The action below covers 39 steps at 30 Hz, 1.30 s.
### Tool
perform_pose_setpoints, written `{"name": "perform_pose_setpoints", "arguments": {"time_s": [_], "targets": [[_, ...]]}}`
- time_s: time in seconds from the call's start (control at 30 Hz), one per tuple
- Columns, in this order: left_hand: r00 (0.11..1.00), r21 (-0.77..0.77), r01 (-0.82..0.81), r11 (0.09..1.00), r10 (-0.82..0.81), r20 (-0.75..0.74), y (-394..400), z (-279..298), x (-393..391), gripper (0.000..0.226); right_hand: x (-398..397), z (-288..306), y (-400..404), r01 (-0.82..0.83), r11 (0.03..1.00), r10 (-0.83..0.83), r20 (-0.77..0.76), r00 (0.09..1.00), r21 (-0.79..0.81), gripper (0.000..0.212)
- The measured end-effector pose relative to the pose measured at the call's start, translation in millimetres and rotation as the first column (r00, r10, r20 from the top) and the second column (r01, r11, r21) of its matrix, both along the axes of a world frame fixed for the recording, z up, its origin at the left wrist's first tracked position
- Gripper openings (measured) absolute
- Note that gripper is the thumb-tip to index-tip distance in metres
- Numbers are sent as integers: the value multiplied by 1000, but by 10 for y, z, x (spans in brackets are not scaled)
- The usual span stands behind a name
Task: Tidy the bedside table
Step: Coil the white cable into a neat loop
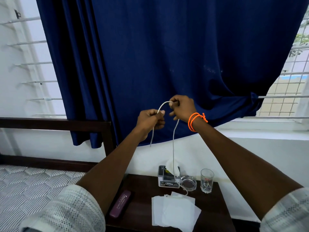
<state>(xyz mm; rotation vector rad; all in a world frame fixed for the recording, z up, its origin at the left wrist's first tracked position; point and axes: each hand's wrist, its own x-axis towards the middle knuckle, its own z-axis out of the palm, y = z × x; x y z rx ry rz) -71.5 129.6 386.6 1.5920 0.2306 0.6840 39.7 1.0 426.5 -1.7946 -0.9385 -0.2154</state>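
Above dark table (215,203), hands (164,113) hold thin grey-white cord (173,148).

white mesh sleeves (71,208), orange wristband (195,121)

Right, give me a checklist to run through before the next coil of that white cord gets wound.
1. Left hand grips the thin white cord: ok.
2. Right hand pinches the cord's upper loop: ok.
3. Short free end hangs clear below the left hand: ok.
4. Long run hangs clear of the grey tissue box: not ok, it crosses in front of the tissue sticking out.
5. Lower end free of the white paper sheets on the dark wooden bedside table: cannot tell, it ends at their top edge.
6. Clear drinking glass upright, apart from the cord: ok.
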Motion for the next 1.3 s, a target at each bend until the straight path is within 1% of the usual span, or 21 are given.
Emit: {"name": "perform_pose_setpoints", "arguments": {"time_s": [0.07,0.13,0.23,0.27,0.33,0.4,0.5,0.57,0.63,0.7,0.77,0.83,0.87,0.9,0.97,1.03,1.17,1.3], "targets": [[1000,-28,9,1000,-9,-3,-11,-44,-18,27,42,25,-10,57,998,-56,-27,998,14,15],[1000,-49,8,999,-8,13,-17,-44,-28,26,61,20,-24,64,998,-65,-45,997,-12,14],[1000,-28,14,1000,-13,19,-33,18,-26,23,18,-33,-32,-76,996,72,-77,994,-45,16],[1000,-12,17,1000,-17,18,-41,46,-21,22,-6,-49,-23,-123,991,119,-69,990,-58,17],[1000,11,18,1000,-18,21,-50,93,-12,22,-40,-68,2,-158,984,157,-20,987,-82,13],[999,10,16,1000,-16,28,-40,116,-15,23,-37,-70,26,-132,989,133,9,991,-72,11],[999,-34,20,999,-19,27,8,100,-62,29,18,-70,35,-33,999,33,14,999,-30,12],[999,-87,25,996,-22,31,50,73,-100,33,65,-69,27,31,999,-31,-13,999,-19,16],[998,-139,52,989,-46,49,88,51,-130,33,92,-77,14,50,998,-52,-64,997,-35,16],[996,-155,70,985,-62,58,111,42,-143,30,79,-108,8,-14,999,7,-153,988,-41,13],[996,-147,77,986,-69,62,104,53,-143,28,12,-155,17,-148,988,136,-213,968,-44,7],[995,-126,83,989,-77,58,78,80,-127,27,-58,-199,50,-246,966,231,-165,959,-82,8],[995,-117,90,989,-84,53,63,94,-120,27,-90,-207,65,-254,962,241,-121,963,-99,7],[994,-115,100,988,-95,48,52,105,-114,27,-113,-202,78,-235,967,228,-80,970,-96,8],[991,-129,135,982,-133,27,43,113,-118,29,-117,-171,97,-153,987,152,-27,988,-53,17],[983,-147,181,972,-184,-7,46,92,-144,33,-95,-126,104,-98,995,98,-32,995,-22,21],[959,-187,260,947,-276,-64,20,52,-199,41,-27,-101,111,-88,996,85,-89,992,-31,22],[903,-229,391,892,-419,-91,-52,52,-236,41,49,-112,112,-35,999,34,-42,999,-35,23]]}}
